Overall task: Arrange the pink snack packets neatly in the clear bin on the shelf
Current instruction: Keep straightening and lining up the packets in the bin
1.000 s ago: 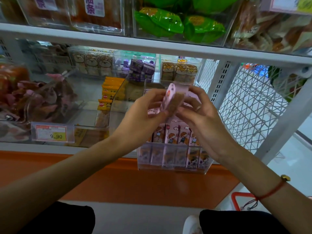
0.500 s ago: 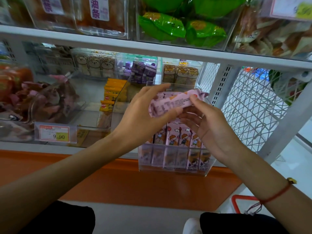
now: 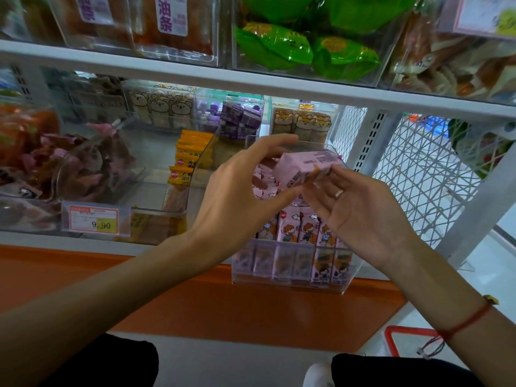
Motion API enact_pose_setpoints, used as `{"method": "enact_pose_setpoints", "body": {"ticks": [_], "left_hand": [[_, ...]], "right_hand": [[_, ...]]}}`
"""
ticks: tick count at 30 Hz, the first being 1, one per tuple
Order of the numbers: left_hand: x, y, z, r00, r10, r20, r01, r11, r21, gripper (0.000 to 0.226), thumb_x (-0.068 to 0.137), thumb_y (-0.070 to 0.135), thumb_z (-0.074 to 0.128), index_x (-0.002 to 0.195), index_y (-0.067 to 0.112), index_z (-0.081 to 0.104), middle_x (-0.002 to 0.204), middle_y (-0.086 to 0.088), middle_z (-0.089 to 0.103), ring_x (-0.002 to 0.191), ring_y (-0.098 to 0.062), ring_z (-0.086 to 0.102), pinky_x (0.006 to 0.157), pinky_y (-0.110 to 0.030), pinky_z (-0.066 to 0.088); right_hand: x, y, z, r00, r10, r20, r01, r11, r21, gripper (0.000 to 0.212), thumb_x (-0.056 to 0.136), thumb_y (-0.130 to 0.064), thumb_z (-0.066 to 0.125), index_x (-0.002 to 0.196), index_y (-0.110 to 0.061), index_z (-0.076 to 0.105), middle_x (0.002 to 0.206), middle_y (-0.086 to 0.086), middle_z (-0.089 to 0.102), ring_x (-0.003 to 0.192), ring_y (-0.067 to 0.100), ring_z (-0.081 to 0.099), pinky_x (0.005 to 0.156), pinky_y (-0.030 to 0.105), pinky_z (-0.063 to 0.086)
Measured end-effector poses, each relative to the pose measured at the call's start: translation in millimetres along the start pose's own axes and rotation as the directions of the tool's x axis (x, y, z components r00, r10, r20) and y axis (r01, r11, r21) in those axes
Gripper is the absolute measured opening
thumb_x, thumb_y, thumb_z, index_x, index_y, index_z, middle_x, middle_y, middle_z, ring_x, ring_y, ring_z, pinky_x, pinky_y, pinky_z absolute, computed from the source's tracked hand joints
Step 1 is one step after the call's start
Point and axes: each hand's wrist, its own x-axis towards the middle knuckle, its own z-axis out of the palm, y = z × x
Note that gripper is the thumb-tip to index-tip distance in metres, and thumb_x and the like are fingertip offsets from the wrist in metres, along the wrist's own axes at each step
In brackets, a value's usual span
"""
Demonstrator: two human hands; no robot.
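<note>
A pink snack packet (image 3: 305, 167) lies crosswise above the clear bin (image 3: 290, 270), its printed back facing up. My right hand (image 3: 360, 213) pinches its lower right end with the fingertips. My left hand (image 3: 240, 191) curls round the left end, thumb under it and fingers arched over it. In the bin stands a row of upright pink packets (image 3: 303, 231) with a cartoon child on them. More pink packets (image 3: 264, 188) lie loose behind that row, partly hidden by my hands. The bin juts out over the front edge of the shelf.
Left of the bin is a clear bin of yellow packets (image 3: 185, 163) and a price tag (image 3: 95, 222). Purple boxes (image 3: 240, 118) and animal-print packets (image 3: 301, 124) stand behind. The upper shelf edge (image 3: 251, 82) is overhead, a white wire mesh panel (image 3: 418, 177) at right, a red basket (image 3: 405, 339) below.
The packet has turned from upright to lying crosswise and has shifted right, towards my right hand. My left fingers have spread wider over it.
</note>
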Motion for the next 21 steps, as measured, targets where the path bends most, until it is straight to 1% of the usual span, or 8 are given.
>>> {"method": "enact_pose_setpoints", "body": {"ticks": [4, 7, 10, 11, 13, 16, 18, 21], "left_hand": [[0, -1, 1, 1.0, -0.007, -0.023, 0.009, 0.997, 0.075, 0.052, 0.083, 0.027, 0.073, 0.13, 0.029, 0.051, 0.121, 0.012, 0.061, 0.111, -0.006, 0.057, 0.09, -0.033, 0.053], [3, -6, -1, 1.0, -0.03, 0.004, 0.029, 0.99, 0.14, 0.045, 0.082, 0.024, 0.073, 0.123, 0.025, 0.054, 0.118, 0.014, 0.06, 0.111, -0.007, 0.056, 0.092, -0.038, 0.052], [4, -8, -1, 0.998, -0.039, 0.048, 0.033, 0.993, 0.113, 0.049, 0.082, 0.032, 0.072, 0.126, 0.026, 0.051, 0.118, 0.018, 0.059, 0.11, -0.001, 0.056, 0.094, -0.036, 0.051], [4, -7, -1, 0.998, -0.024, 0.054, 0.019, 0.996, 0.091, 0.048, 0.084, 0.034, 0.07, 0.128, 0.028, 0.051, 0.118, 0.018, 0.059, 0.109, 0.0, 0.056, 0.092, -0.035, 0.052], [4, -7, -1, 0.999, 0.002, 0.052, -0.006, 0.997, 0.071, 0.046, 0.086, 0.033, 0.068, 0.129, 0.03, 0.051, 0.118, 0.018, 0.058, 0.107, 0.0, 0.057, 0.089, -0.033, 0.053], [4, -7, -1, 0.998, -0.006, 0.058, 0.003, 0.998, 0.056, 0.041, 0.086, 0.034, 0.067, 0.125, 0.03, 0.054, 0.115, 0.016, 0.061, 0.104, -0.001, 0.059, 0.087, -0.033, 0.054], [5, -7, -1, 0.996, -0.074, 0.045, 0.075, 0.997, -0.029, 0.036, 0.084, 0.038, 0.066, 0.117, 0.033, 0.053, 0.109, 0.02, 0.062, 0.099, 0.003, 0.061, 0.083, -0.024, 0.054], [10, -12, -5, 0.981, -0.189, -0.029, 0.181, 0.966, -0.184, 0.028, 0.086, 0.032, 0.066, 0.111, 0.032, 0.051, 0.104, 0.019, 0.064, 0.093, 0.006, 0.062, 0.075, -0.01, 0.05]], "right_hand": [[0, 0, 0, 1.0, -0.018, 0.005, 0.018, 1.0, 0.003, 0.021, 0.082, -0.013, 0.056, 0.101, -0.007, 0.061, 0.091, 0.006, 0.069, 0.09, 0.019, 0.067, 0.084, 0.029, 0.056], [-2, 1, 1, 0.978, -0.208, -0.005, 0.202, 0.956, -0.213, 0.037, 0.076, -0.014, 0.064, 0.112, -0.009, 0.059, 0.102, 0.004, 0.068, 0.099, 0.017, 0.066, 0.081, 0.027, 0.056], [-7, 3, 7, 0.855, -0.504, 0.119, 0.456, 0.622, -0.636, 0.053, 0.064, -0.027, 0.074, 0.114, -0.019, 0.058, 0.11, -0.004, 0.067, 0.105, 0.012, 0.065, 0.083, 0.027, 0.055], [-9, 4, 10, 0.825, -0.535, 0.183, 0.504, 0.55, -0.666, 0.049, 0.064, -0.028, 0.075, 0.11, -0.023, 0.058, 0.107, -0.01, 0.068, 0.103, 0.009, 0.065, 0.082, 0.027, 0.056], [-11, 7, 14, 0.801, -0.55, 0.236, 0.55, 0.52, -0.654, 0.044, 0.065, -0.026, 0.075, 0.105, -0.024, 0.058, 0.102, -0.017, 0.069, 0.101, 0.008, 0.066, 0.08, 0.027, 0.057], [-9, 6, 13, 0.804, -0.537, 0.256, 0.551, 0.51, -0.661, 0.045, 0.068, -0.027, 0.074, 0.11, -0.025, 0.057, 0.105, -0.012, 0.068, 0.101, 0.007, 0.065, 0.08, 0.023, 0.055], [-7, 2, 7, 0.832, -0.499, 0.243, 0.507, 0.505, -0.698, 0.043, 0.074, -0.027, 0.07, 0.115, -0.028, 0.056, 0.106, -0.01, 0.067, 0.1, 0.004, 0.064, 0.082, 0.019, 0.054], [2, -7, -10, 0.875, -0.444, 0.192, 0.337, 0.274, -0.901, 0.034, 0.088, -0.023, 0.062, 0.121, -0.024, 0.054, 0.11, -0.011, 0.062, 0.098, -0.001, 0.059, 0.092, 0.023, 0.051]]}}
